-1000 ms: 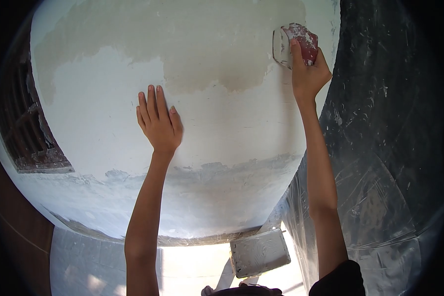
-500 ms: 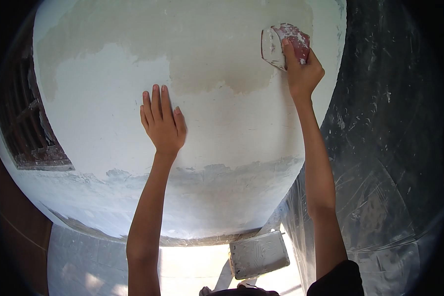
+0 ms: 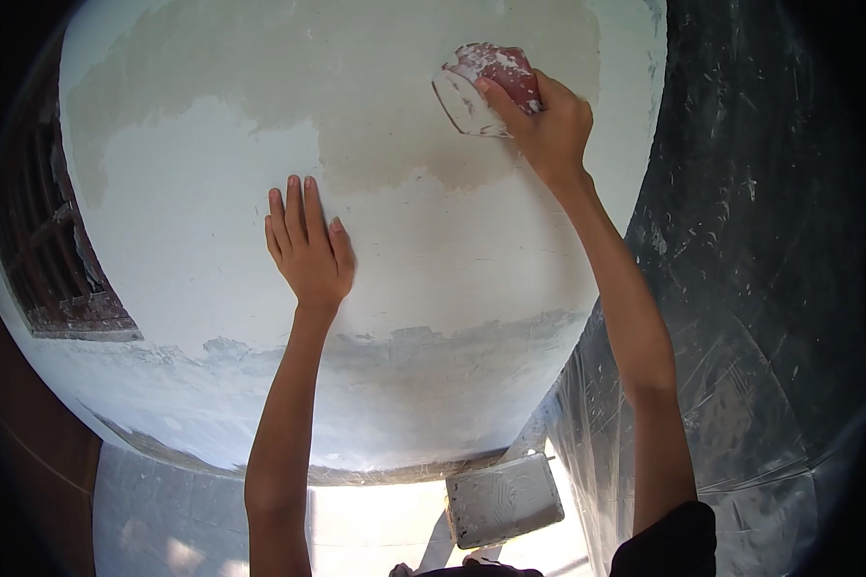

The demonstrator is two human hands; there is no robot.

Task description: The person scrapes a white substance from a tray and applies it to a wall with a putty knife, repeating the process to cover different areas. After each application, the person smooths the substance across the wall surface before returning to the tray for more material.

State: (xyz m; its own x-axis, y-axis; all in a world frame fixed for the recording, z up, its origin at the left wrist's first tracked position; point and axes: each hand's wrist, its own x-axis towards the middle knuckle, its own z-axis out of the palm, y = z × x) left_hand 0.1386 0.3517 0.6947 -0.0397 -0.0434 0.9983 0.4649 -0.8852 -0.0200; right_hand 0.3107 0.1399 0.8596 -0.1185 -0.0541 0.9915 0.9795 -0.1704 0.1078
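Observation:
My right hand [image 3: 555, 130] grips a dark red putty spreader [image 3: 500, 69] smeared with white filler. Its broad, white-coated edge points left and lies at the upper right part of the pale wall [image 3: 433, 260], over a greyish-beige patch. Whether the whole edge touches the wall is hard to tell. Lower and to the left, my left hand [image 3: 308, 260] rests flat on a white stretch of the wall, fingers stretched upward and thumb apart, holding nothing.
A barred window opening [image 3: 63, 245] breaks the wall at left. Dark plastic sheeting [image 3: 741, 288] covers the right side. Below the wall sits a rectangular tray [image 3: 505, 500] coated with grey-white material. Rough grey plaster [image 3: 404, 361] runs along the wall's lower part.
My right hand has moved left across the upper wall with the spreader, which is now tilted differently. My left hand stays flat on the wall, appearing slightly lower and further left in view.

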